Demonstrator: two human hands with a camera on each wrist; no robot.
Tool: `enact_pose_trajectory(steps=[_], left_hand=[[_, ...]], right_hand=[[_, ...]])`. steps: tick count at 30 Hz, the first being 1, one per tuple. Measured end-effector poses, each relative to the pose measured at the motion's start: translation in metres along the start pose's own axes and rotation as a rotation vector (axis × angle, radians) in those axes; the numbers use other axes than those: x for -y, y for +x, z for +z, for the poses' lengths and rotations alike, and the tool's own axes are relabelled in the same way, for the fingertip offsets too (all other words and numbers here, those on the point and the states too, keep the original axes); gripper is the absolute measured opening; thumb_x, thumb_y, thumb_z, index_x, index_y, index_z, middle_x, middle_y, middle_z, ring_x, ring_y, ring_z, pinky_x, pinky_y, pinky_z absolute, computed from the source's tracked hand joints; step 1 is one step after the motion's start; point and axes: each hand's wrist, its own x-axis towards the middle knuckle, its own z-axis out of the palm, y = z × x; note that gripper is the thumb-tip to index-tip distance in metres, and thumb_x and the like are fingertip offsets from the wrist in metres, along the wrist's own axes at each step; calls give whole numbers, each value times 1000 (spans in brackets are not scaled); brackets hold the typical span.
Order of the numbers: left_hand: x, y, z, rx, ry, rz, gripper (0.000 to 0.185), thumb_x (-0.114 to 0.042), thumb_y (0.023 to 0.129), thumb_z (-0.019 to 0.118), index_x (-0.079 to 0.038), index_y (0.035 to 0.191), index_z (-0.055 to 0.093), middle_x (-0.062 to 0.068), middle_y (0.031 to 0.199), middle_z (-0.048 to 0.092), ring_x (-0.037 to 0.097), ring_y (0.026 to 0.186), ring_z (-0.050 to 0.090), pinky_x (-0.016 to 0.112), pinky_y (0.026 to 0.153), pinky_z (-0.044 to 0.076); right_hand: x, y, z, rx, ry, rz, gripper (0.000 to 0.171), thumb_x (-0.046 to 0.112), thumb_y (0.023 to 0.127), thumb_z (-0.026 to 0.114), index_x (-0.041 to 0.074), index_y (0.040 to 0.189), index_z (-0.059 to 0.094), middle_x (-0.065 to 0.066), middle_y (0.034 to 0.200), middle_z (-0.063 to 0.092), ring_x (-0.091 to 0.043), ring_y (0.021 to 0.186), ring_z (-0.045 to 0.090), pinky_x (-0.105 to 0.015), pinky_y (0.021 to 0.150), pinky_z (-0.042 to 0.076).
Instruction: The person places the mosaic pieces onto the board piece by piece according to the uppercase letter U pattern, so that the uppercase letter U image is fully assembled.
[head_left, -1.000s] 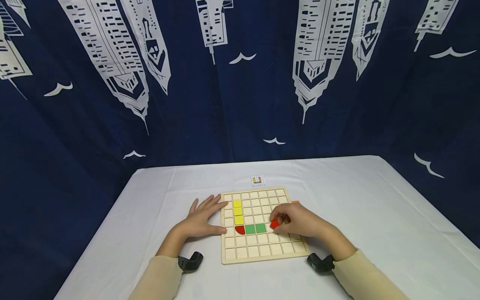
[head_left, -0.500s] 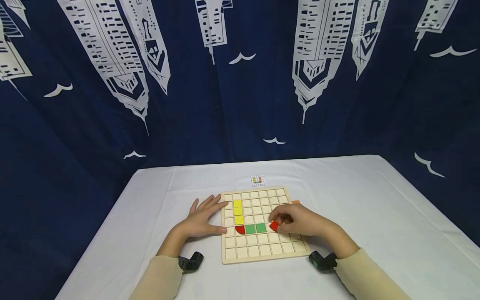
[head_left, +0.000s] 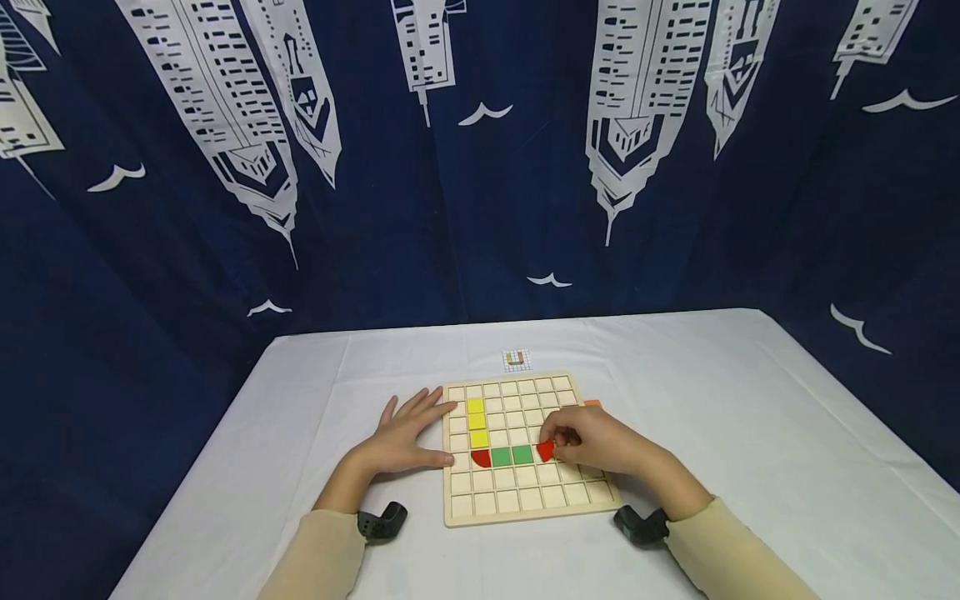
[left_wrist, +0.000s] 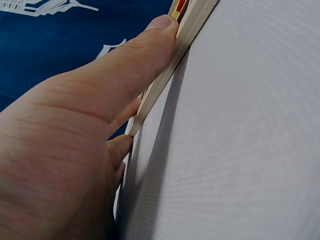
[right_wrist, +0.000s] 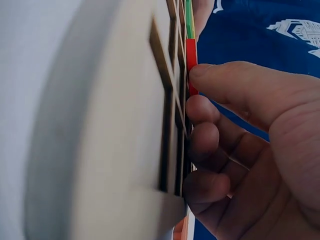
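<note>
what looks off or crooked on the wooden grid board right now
The red quarter-round piece pinched by the right hand sits turned at an angle beside the green square tiles, not squared into its cell on the wooden grid board. Nothing else stands out.

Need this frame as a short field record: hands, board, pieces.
left hand: flat on the table, thumb against the board's left edge
right hand: pinches a red piece
board: wooden grid tray on the white table
placed pieces: yellow squares, red quarter-round, green squares
card: lies beyond the board
</note>
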Motion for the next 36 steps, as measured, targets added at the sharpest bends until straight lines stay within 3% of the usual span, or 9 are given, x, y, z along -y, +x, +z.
enact_pose_trajectory(steps=[18,28,36], left_hand=[[-1,-1,-2,4,-5,7,89,-60,70,74,-35,147,37,-5,162,16,22,152,7,58,119,-9],[-1,-1,-1,2,-4,5,89,-61,70,74,-35,147,37,-5,162,16,22,152,7,58,119,-9],[0,-1,-1,5,0,12,90,-65,70,72,-35,147,37,-4,162,16,23,152,6,59,118,-9]], right_hand=[[5,2,6,-26,-119,60,16,10,80,70,22,88,65,12,70,52,0,63,44,-15,57,41],[7,3,7,-24,-165,66,17,19,82,74,24,96,66,13,71,52,-3,67,48,-17,60,41],[6,3,8,-39,-188,77,17,16,81,72,25,95,66,13,71,52,-5,70,49,-17,61,41]])
